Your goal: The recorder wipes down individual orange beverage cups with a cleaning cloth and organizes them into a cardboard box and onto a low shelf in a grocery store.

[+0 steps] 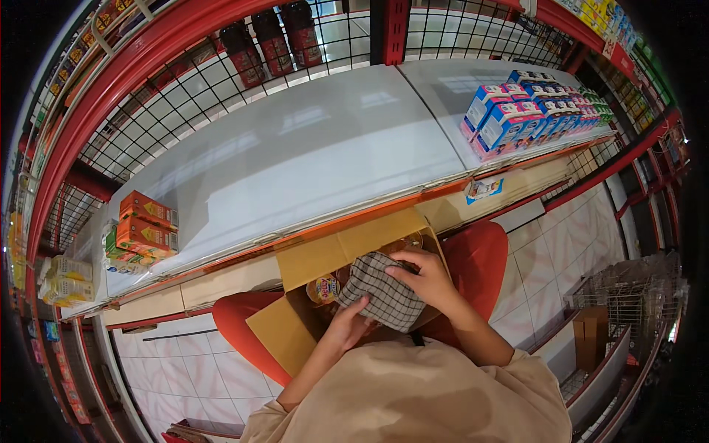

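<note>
A black-and-white checked cloth (382, 290) is held over the open cardboard box (316, 243) between my knees. My left hand (349, 324) grips its lower left part, thumb on top. At its upper right, my right hand (424, 274) has its fingers on the fabric. Whether anything is inside the cloth cannot be seen. In the box, a jelly container (323, 289) with a printed label shows left of the cloth. Another clear container (411, 241) is partly visible behind my right hand. The cloth and hands hide most of the box's contents.
Before me runs a white shelf (310, 149) with an orange front edge. Blue and pink drink cartons (509, 124) stand at its right, orange cartons (148, 224) at its left. Dark bottles (271, 41) stand behind the wire mesh. A shelf card (484, 190) hangs from the front edge.
</note>
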`<control>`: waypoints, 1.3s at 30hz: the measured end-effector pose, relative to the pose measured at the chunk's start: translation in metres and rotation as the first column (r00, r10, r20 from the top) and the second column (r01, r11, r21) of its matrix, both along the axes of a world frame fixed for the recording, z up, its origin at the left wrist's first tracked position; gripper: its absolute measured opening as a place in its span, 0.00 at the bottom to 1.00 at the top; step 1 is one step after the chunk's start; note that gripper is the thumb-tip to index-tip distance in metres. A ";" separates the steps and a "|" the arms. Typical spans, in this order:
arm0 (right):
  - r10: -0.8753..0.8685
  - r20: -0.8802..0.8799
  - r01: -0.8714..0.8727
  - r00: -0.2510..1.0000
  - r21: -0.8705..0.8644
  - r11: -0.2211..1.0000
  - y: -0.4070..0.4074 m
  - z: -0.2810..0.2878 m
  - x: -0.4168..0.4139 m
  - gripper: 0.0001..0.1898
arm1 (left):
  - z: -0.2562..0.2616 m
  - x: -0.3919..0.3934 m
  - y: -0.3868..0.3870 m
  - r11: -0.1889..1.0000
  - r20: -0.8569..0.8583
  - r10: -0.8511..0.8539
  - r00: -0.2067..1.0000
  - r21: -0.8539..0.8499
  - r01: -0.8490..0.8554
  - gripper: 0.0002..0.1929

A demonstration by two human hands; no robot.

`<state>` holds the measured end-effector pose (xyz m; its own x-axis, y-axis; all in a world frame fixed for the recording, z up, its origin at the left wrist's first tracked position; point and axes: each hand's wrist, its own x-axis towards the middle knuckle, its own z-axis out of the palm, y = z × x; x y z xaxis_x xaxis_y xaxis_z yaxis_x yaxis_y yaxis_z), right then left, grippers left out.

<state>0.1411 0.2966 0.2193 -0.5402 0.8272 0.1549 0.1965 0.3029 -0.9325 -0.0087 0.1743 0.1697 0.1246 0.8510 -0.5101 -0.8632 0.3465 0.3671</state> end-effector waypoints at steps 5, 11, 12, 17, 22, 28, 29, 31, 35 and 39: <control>-0.070 0.208 0.034 0.976 0.173 0.984 -0.001 0.003 0.000 0.18 | 0.020 0.000 0.008 0.995 -0.184 -0.076 0.980 -0.078 0.062 0.23; -0.007 0.230 -0.074 0.973 0.342 0.937 -0.049 0.009 0.002 0.41 | 0.022 0.003 0.006 0.979 -0.378 0.015 0.926 -0.182 -0.090 0.21; 0.043 0.256 -0.132 0.966 0.345 0.929 -0.056 0.006 0.001 0.43 | 0.021 0.005 0.003 0.999 -0.453 -0.005 0.891 -0.050 -0.020 0.22; -0.010 0.111 0.013 0.994 -0.026 1.000 -0.052 -0.012 0.015 0.38 | 0.026 0.002 -0.009 0.791 -0.841 -0.279 0.463 0.072 0.607 0.27; -0.498 -0.065 0.377 0.865 -0.570 0.730 -0.016 -0.022 0.049 0.23 | 0.027 -0.037 0.000 0.882 -0.980 0.029 -0.199 -0.069 0.467 0.19; -0.635 -0.332 0.464 0.698 -0.466 0.753 -0.002 -0.021 0.079 0.23 | 0.010 -0.030 0.005 0.838 -0.910 0.176 -0.376 -0.062 0.543 0.28; -0.636 -0.360 0.528 0.683 -0.359 0.770 -0.001 -0.022 0.079 0.24 | 0.007 -0.028 0.009 0.844 -0.949 0.083 -0.305 -0.096 0.528 0.31; -0.545 -0.248 0.545 0.801 -0.075 0.835 0.001 -0.027 0.072 0.29 | 0.003 -0.025 0.015 0.843 -0.973 -0.007 -0.229 -0.129 0.523 0.33; -0.399 0.078 0.407 0.913 -0.153 0.901 0.000 -0.042 0.051 0.28 | 0.002 -0.025 0.019 0.893 -0.997 0.031 -0.075 -0.006 0.451 0.37; -0.429 0.020 0.429 0.903 -0.081 0.900 -0.004 -0.038 0.059 0.28 | 0.007 -0.020 0.012 0.967 -0.954 0.103 0.281 0.162 0.196 0.39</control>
<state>0.2003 0.2929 0.1817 -0.1307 0.9885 0.0766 0.2914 0.1121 -0.9500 -0.0285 0.1867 0.1770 -0.2776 0.9545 -0.1092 0.1697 0.1605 0.9723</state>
